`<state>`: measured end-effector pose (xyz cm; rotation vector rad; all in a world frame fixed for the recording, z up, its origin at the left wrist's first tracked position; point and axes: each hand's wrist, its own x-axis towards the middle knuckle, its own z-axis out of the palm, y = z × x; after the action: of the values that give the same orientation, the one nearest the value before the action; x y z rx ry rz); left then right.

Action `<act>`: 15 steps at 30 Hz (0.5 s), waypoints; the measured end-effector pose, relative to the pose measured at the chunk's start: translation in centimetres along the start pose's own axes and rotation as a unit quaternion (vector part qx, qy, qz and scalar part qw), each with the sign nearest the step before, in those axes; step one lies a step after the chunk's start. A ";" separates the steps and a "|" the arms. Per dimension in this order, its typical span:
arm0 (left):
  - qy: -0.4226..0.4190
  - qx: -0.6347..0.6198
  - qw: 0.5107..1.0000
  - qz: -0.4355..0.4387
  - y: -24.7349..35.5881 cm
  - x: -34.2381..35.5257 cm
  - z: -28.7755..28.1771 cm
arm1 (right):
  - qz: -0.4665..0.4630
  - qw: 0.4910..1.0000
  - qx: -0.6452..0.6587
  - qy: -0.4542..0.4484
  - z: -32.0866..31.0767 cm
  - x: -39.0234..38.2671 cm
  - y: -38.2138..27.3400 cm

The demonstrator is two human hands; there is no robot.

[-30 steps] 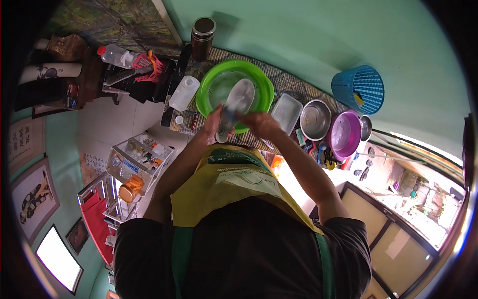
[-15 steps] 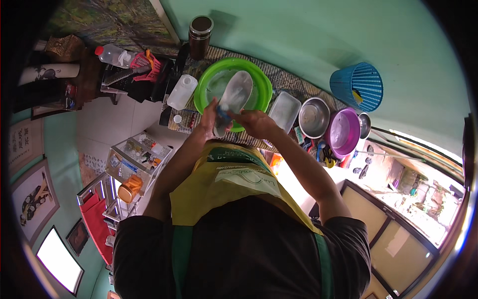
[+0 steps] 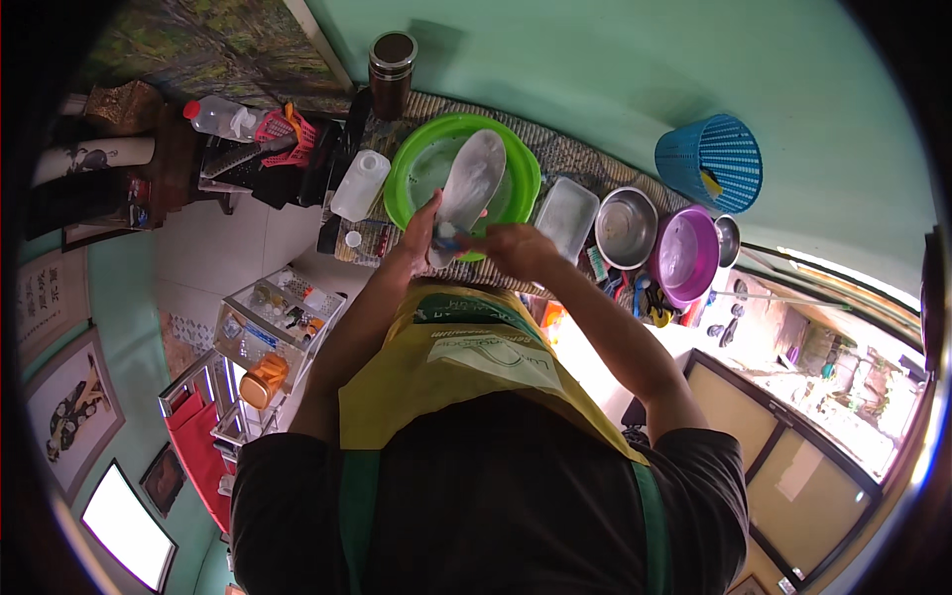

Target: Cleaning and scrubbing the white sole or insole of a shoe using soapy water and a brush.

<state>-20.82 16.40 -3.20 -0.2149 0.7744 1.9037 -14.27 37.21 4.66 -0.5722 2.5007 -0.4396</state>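
1 held container (image 3: pixel 476 174), basin (image 3: pixel 532 180), apparently soapy water (image 3: pixel 424 177)

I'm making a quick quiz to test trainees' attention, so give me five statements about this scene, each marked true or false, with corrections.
1. The left hand holds a pale, elongated oval object. True.
2. The right hand lies inside a purple round basin. False: it seems to grip a small, blurred blue item at the oval object's near end.
3. A shiny round metal bowl sits between a pale rectangular container and the purple round basin. True.
4. A dark brown cylindrical flask with a silver band stands right of the bright-green round basin. False: the flask stands beyond the green basin, toward its left.
5. A blue perforated basket is right of the green basin. True.
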 end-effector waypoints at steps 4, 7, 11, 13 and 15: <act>0.069 -0.036 0.997 0.023 -0.1 0.9 1.7 | 0.118 0.991 0.049 -0.029 -2.6 0.8 -1.7; -0.028 -0.084 0.994 0.061 0.1 1.6 0.4 | 0.051 0.992 0.104 0.055 0.6 -0.2 -2.7; 0.105 -0.089 0.987 0.082 -2.2 2.9 0.4 | 0.185 0.964 0.181 0.068 1.3 1.1 -3.3; 0.065 -0.136 0.987 0.054 -2.1 3.6 -0.5 | 0.065 0.958 0.099 0.261 4.9 0.2 -4.7; 0.051 -0.116 0.989 0.080 -2.8 3.7 -0.9 | 0.070 0.959 0.157 0.226 3.2 -0.6 -4.4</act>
<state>-20.29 19.44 -6.78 -0.4079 0.6508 2.1497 -10.61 33.14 4.15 -0.1796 2.7865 -0.9822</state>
